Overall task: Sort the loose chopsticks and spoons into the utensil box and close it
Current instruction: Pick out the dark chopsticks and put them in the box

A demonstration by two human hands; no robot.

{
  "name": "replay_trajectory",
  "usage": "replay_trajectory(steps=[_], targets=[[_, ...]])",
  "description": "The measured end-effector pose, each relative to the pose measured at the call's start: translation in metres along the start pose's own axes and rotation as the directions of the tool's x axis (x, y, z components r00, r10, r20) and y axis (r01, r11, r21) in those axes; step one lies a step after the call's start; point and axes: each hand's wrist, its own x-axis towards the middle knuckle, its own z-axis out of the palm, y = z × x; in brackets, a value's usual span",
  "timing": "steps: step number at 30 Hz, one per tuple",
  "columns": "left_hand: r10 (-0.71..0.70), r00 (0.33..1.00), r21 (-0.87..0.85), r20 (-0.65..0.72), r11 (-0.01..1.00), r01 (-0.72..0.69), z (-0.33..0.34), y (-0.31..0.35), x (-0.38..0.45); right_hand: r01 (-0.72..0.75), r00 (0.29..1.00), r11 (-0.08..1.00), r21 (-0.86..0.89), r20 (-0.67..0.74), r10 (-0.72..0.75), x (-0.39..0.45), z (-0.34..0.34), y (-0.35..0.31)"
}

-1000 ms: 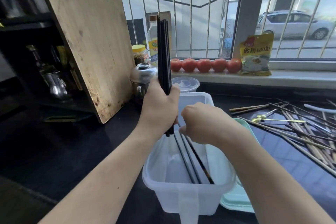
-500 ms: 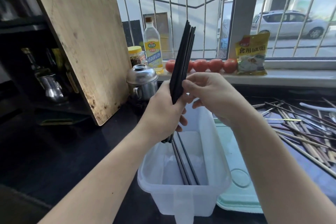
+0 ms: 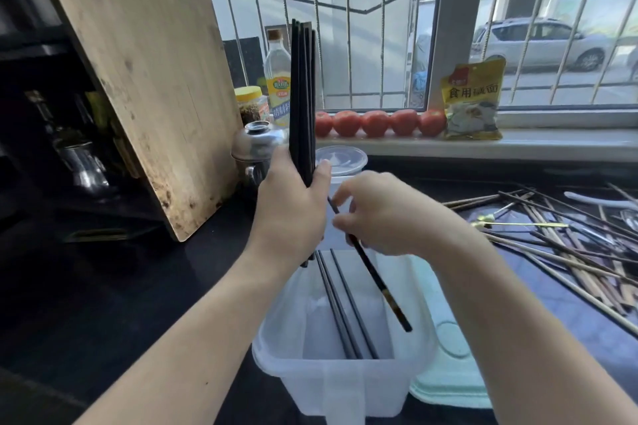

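My left hand [image 3: 293, 207] grips a bundle of black chopsticks [image 3: 302, 100] that stands upright above the far end of the translucent utensil box [image 3: 283, 348]. My right hand [image 3: 383, 214] pinches a single black chopstick [image 3: 379, 279], slanted down over the right side of the box. Three black chopsticks [image 3: 345, 314] lie lengthwise on the box's floor. The pale green lid [image 3: 452, 386] lies flat right of the box. A heap of loose wooden and dark chopsticks [image 3: 566, 245] with a gold-handled spoon [image 3: 518, 225] covers the dark counter at the right.
A big wooden cutting board [image 3: 145, 86] leans at the left. Behind the box stand a steel pot [image 3: 257, 145], a round plastic container [image 3: 341, 160], an oil bottle [image 3: 277, 76] and a jar [image 3: 250, 103]. Tomatoes [image 3: 376, 122] and a yellow packet [image 3: 473, 100] sit on the windowsill.
The bundle in my left hand has swung back upright. My right hand dropped from the bundle's middle and now holds one chopstick slanted over the box.
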Motion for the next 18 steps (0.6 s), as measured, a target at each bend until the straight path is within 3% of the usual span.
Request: replay_trajectory(steps=[2, 5, 8, 10, 11, 13, 15, 18], targets=[[0.034, 0.999, 0.025, -0.013, 0.999, -0.034, 0.001, -0.001, 0.0, 0.016, 0.993, 0.98, -0.199, 0.119, 0.008, -0.003, 0.007, -0.009], [0.052, 0.999, 0.01, -0.009, 0.999, -0.052, 0.001, -0.003, 0.001, 0.053, 0.983, 0.939, -0.339, 0.182, 0.01, -0.008, 0.013, -0.013], [0.019, 1.0, 0.007, 0.005, 1.0, -0.02, 0.003, -0.005, 0.002, 0.059, 0.985, 0.918, -0.391, 0.17, 0.01, -0.014, 0.01, -0.015], [0.004, 1.0, 0.003, 0.016, 1.0, -0.004, 0.004, -0.004, 0.001, 0.034, 0.997, 0.931, -0.364, 0.078, -0.005, -0.012, 0.002, -0.01], [-0.006, 1.0, 0.004, 0.022, 1.0, 0.006, 0.003, -0.003, 0.001, 0.014, 1.0, 0.956, -0.295, -0.014, -0.019, -0.01, -0.003, -0.006], [-0.04, 0.998, 0.019, 0.039, 0.999, 0.039, 0.002, 0.0, -0.001, 0.0, 0.982, 1.0, 0.01, -0.191, 0.002, -0.007, -0.017, 0.003], [-0.09, 0.993, 0.02, 0.07, 0.996, 0.089, 0.001, 0.003, -0.001, 0.06, 0.945, 0.939, 0.338, -0.323, 0.056, -0.007, -0.029, 0.011], [-0.108, 0.986, -0.006, 0.126, 0.994, 0.11, 0.001, 0.011, -0.004, 0.149, 0.924, 0.822, 0.55, -0.374, 0.083, -0.007, -0.034, 0.015]])
